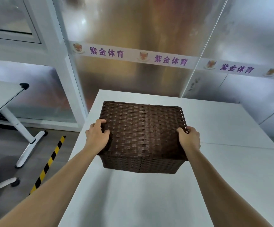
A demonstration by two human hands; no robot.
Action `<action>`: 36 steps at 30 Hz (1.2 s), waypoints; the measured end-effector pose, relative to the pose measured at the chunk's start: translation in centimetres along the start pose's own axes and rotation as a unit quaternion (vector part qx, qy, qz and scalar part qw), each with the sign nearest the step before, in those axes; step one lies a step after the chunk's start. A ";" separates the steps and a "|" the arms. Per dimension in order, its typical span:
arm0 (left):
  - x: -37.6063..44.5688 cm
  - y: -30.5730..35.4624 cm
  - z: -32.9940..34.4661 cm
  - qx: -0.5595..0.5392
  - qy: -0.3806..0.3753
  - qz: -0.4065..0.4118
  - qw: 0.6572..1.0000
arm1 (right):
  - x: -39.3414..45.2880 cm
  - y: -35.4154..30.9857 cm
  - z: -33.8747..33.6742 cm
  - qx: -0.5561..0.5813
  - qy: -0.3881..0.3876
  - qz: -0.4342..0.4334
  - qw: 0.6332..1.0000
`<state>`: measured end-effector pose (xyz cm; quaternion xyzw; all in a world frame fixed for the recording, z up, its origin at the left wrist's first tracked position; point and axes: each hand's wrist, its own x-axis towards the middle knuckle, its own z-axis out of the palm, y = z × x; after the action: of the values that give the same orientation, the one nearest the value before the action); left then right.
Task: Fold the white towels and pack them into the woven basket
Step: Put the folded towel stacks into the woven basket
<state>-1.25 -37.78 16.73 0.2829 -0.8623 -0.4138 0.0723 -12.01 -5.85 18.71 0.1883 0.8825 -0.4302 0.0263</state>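
Presently both hands, left hand (97, 136) and right hand (189, 138), grip the upturned basket (141, 133) above the bench (231, 120); no towels visible; next, righting it.

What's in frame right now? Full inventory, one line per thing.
woven basket: 1, dark brown, centre of the table, woven lid or top face towards the camera, gripped at both sides
table: 1, white, under the basket, running from near edge to the wall
second table: 1, white top, white wheeled legs, far left
hazard tape: 1 strip, yellow and black, on the floor left of the table
banner strip: 1, white with purple characters and orange crests, across the frosted wall panels
towels: none visible
left hand: 1, grips the basket's left edge
right hand: 1, grips the basket's right edge
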 end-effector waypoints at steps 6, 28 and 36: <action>1.7 0.6 1.6 -0.004 0.002 -0.023 1.000 | 2.6 0.2 1.0 -0.013 -0.035 -0.006 0.999; 2.2 1.1 2.0 0.084 0.000 -0.027 0.996 | 3.1 0.8 1.1 -0.026 -0.046 -0.041 0.998; 1.9 1.5 0.6 0.125 -0.042 -0.012 0.991 | 2.0 0.2 1.1 -0.103 -0.021 -0.075 0.992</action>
<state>-3.73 -37.65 17.24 0.2825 -0.9059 -0.3154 -0.0049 -13.94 -5.99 17.43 0.1085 0.9331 -0.3415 0.0320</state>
